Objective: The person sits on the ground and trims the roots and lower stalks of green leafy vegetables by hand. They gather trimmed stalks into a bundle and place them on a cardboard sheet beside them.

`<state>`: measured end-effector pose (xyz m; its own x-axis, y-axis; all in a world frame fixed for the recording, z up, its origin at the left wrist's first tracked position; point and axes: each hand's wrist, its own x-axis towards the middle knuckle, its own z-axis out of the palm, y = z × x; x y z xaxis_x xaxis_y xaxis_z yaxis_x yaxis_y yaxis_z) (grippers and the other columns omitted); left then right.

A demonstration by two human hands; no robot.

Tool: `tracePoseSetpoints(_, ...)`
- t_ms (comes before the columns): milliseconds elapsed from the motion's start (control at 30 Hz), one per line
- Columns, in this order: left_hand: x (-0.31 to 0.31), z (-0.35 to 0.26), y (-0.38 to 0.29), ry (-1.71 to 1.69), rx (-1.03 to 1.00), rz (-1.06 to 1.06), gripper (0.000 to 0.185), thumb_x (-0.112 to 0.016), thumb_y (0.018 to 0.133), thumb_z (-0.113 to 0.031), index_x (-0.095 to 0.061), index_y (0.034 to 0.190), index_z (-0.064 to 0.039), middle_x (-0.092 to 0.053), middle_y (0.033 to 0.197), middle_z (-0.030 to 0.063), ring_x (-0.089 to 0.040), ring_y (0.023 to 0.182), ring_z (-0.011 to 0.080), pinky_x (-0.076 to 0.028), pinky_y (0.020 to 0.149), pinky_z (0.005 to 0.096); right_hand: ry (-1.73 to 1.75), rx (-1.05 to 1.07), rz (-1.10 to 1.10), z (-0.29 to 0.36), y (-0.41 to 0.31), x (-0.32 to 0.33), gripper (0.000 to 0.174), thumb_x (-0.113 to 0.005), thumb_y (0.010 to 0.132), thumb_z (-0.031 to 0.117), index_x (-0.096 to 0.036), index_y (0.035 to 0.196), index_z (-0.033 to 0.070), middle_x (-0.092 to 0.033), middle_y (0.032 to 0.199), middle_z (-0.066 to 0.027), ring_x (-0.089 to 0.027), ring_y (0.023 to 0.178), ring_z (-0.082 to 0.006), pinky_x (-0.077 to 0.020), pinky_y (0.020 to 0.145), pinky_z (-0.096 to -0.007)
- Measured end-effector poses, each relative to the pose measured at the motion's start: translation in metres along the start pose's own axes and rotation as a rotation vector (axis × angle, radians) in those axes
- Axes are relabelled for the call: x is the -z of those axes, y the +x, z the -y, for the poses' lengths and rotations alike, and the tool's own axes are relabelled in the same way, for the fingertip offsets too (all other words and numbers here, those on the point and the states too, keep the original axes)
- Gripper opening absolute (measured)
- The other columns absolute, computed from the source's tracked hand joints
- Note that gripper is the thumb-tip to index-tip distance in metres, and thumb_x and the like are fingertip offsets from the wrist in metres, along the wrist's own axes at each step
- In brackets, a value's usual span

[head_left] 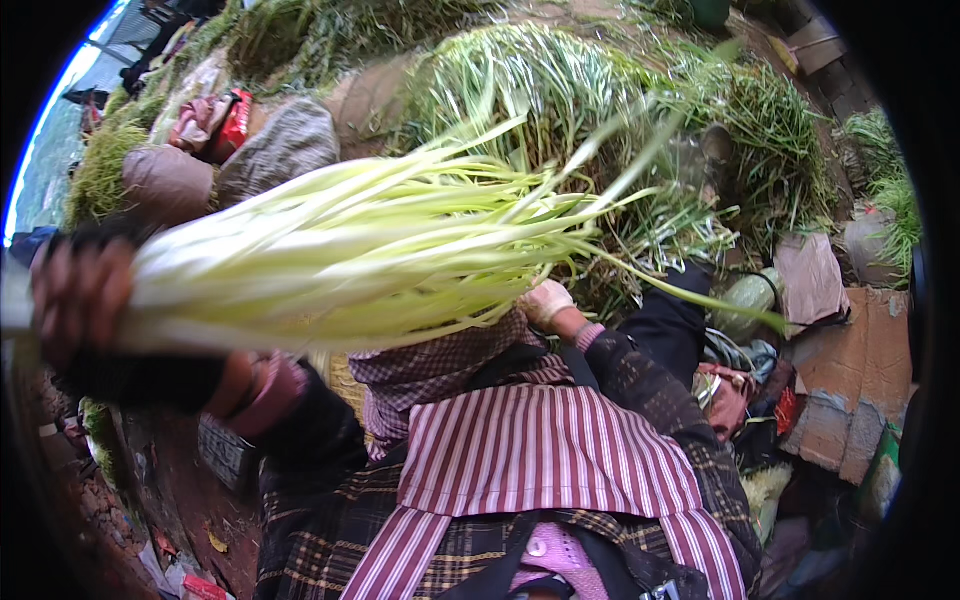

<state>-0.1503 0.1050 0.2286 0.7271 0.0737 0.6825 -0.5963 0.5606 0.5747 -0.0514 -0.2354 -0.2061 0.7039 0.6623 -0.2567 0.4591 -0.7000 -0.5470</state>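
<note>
At the far left my left hand [82, 300], blurred by motion, is closed around a thick bunch of blanched leafy stalks [352, 247], which look like garlic greens or chives. White stems lie at the hand, and the yellow-green leaves spread loosely to the right across my front. My right hand [549, 304], in a pale glove, is just below the leaf tips, by my lap. Leaves cover part of its fingers, so whether it grips anything cannot be told. Beyond the bunch lies a large heap of green leafy stalks [540, 97] on the ground.
More cut greens [772, 135] lie at the upper right. A grey sack [285, 142] and a red packet [234, 124] are at the upper left. Flattened cardboard [859, 375] and a green bottle-like object [750, 300] lie at right. My striped apron [547, 450] fills the lower middle.
</note>
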Motion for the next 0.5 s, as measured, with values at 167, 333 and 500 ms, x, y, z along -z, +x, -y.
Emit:
tracePoseSetpoints(167, 0.014, 0.074, -0.007, -0.024, -0.032, -0.195, 0.004, -0.053, 0.09, -0.01, -0.051, 0.093, -0.008, -0.054, 0.081, 0.0013, -0.05, 0.075, 0.0154, -0.04, 0.078, 0.0334, 0.034, -0.046, 0.01, 0.003, -0.043, 0.082, 0.048, -0.075, 0.072, 0.035, -0.061, 0.107, 0.007, -0.063, 0.112, -0.0183, -0.06, 0.106, -0.0351, -0.0485, 0.09, -0.0428)
tracePoseSetpoints(333, 0.043, 0.081, -0.076, 0.008, -0.079, -0.548, 0.001, -0.055, 0.092, -0.011, -0.054, 0.091, -0.011, -0.056, 0.082, 0.0034, -0.055, 0.082, 0.0198, -0.043, 0.09, 0.0416, 0.246, 0.095, -0.42, 0.044, -0.065, 0.14, 0.022, -0.068, 0.08, 0.017, -0.065, 0.099, 0.005, -0.065, 0.09, -0.012, -0.062, 0.084, -0.0272, -0.0494, 0.077, -0.0378)
tracePoseSetpoints(500, 0.042, 0.082, -0.09, -0.003, -0.125, -0.701, 0.005, -0.054, 0.092, -0.007, -0.053, 0.092, -0.012, -0.056, 0.083, 0.0038, -0.054, 0.083, 0.0196, -0.042, 0.094, 0.0411, 0.953, 0.395, -0.147, 0.15, -0.064, 0.165, 0.022, -0.062, 0.091, 0.019, -0.065, 0.103, 0.001, -0.066, 0.091, -0.0146, -0.065, 0.083, -0.0233, -0.0503, 0.077, -0.032)
